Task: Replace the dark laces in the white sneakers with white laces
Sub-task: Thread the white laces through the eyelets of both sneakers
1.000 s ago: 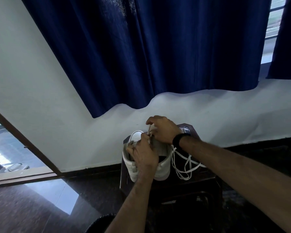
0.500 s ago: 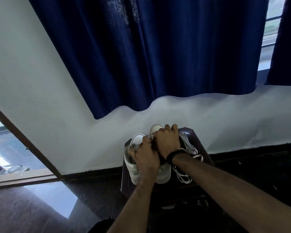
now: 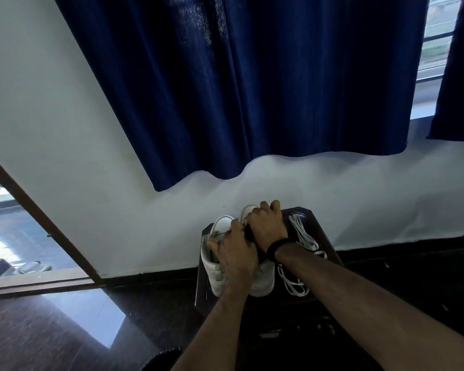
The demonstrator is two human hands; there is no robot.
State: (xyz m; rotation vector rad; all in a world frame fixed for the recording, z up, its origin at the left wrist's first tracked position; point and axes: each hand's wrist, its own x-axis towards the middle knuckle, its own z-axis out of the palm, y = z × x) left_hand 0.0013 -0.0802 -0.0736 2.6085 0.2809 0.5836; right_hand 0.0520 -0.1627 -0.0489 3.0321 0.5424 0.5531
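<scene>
**Both hands down on the sneakers at the small dark table**

From my feed, starting at the far left, I see a doorway with a brown frame (image 3: pixel 42 226) opening onto a bright floor outside. A pale wall (image 3: pixel 65 129) runs across the view, and a dark blue curtain (image 3: pixel 252 89) hangs over most of its upper part, with a strip of window (image 3: pixel 437 36) showing at the right edge.

Low in the middle stands the table (image 3: pixel 324 231), dark and close against the wall. Two white sneakers sit side by side on it, heels toward me. On the left sneaker (image 3: pixel 212 266) my left hand (image 3: pixel 232 253) lies over the tongue area with its fingers curled down into the lacing; I see a thin dark lace (image 3: pixel 219 233) running across just beyond the fingertips, but I cannot tell whether the fingers actually pinch it. The right sneaker (image 3: pixel 265 277) is touching the left one, and my right hand (image 3: pixel 265 226) is closed over its upper front, fingers curled round the top; what lies under them is hidden. A black band (image 3: pixel 276 246) circles that wrist.

Just right of the sneakers, loose white laces (image 3: pixel 300 234) lie in loops on the table, partly under my right forearm.
</scene>
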